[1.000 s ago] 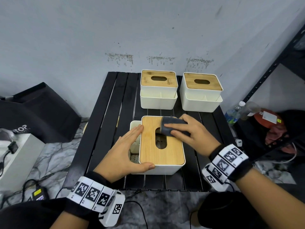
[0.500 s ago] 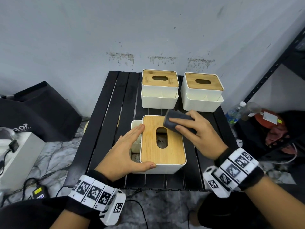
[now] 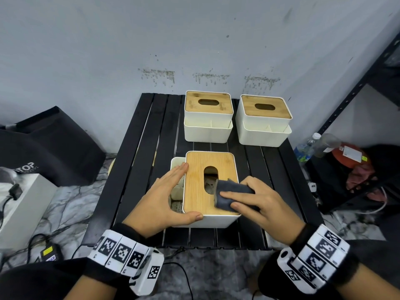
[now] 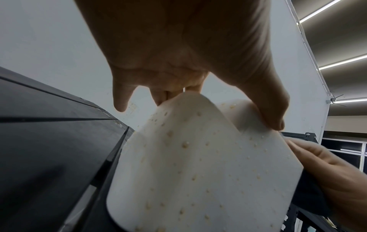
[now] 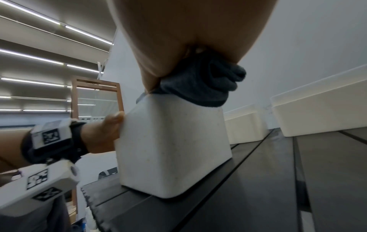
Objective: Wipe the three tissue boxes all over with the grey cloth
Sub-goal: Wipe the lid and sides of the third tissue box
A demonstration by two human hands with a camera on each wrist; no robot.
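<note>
Three white tissue boxes with bamboo lids stand on a black slatted table (image 3: 138,169). The near box (image 3: 201,187) is in front; two others, one (image 3: 208,118) and one (image 3: 263,120), stand at the back. My right hand (image 3: 257,204) holds the folded grey cloth (image 3: 231,193) and presses it on the near box's lid at its front right, beside the slot. In the right wrist view the grey cloth (image 5: 200,86) sits on the box's top edge. My left hand (image 3: 166,198) steadies the box (image 4: 198,164): straight fingers along the left side, thumb on the front corner.
A black metal shelf (image 3: 355,94) stands at the right, with a water bottle (image 3: 306,146) and a red object (image 3: 348,156) below it. A black bag (image 3: 49,146) and a white box (image 3: 19,202) lie on the floor at the left. Cables run on the marble floor.
My right hand has dragged the cloth from the far right of the near box's lid toward me, to its front right part. The left hand has stayed in place on the box.
</note>
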